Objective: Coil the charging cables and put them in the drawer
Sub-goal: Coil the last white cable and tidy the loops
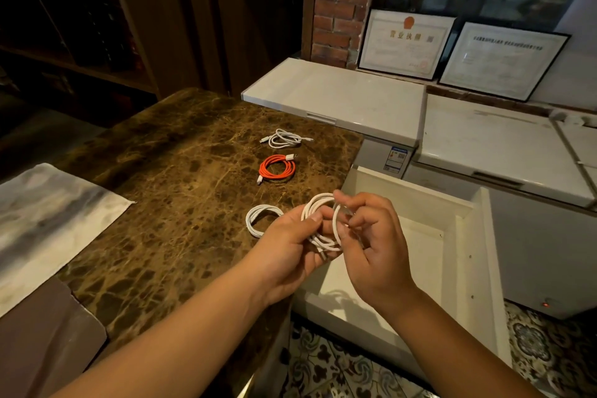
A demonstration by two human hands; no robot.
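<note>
- Far left of the marble counter point(181, 191), a dark wooden bookshelf point(74, 26) fills the dim wall, its shelves holding dark volumes too shadowed to make out.
- A grey-and-white cloth point(48, 220) lies on the counter's left edge, one corner pointing toward the counter's middle.
- The counter itself is brown stone veined in gold, glossy under the low light.
- Toward the counter's far right part lies a loosely coiled white cable point(284, 138); just nearer than it, a neatly coiled orange cable point(277, 168).
- Near the counter's right edge, a second coiled white cable point(261, 219) lies flat, partly hidden behind the left hand point(290, 245).
- The left hand grips a white cable coil point(319, 226), fingers curled round its loops, above the counter's right edge.
- The right hand point(374, 242) pinches the same coil from the other side, fingers bent around a loop.
- Right of the counter and lower, an open white drawer point(458, 255) stands pulled out.
- Beyond the counter's far right corner sit white chest freezers point(339, 94), with a brick pillar point(339, 0) and two framed certificates point(407, 42) behind them.
- Patterned floor tiles point(339, 362) show below the drawer.
</note>
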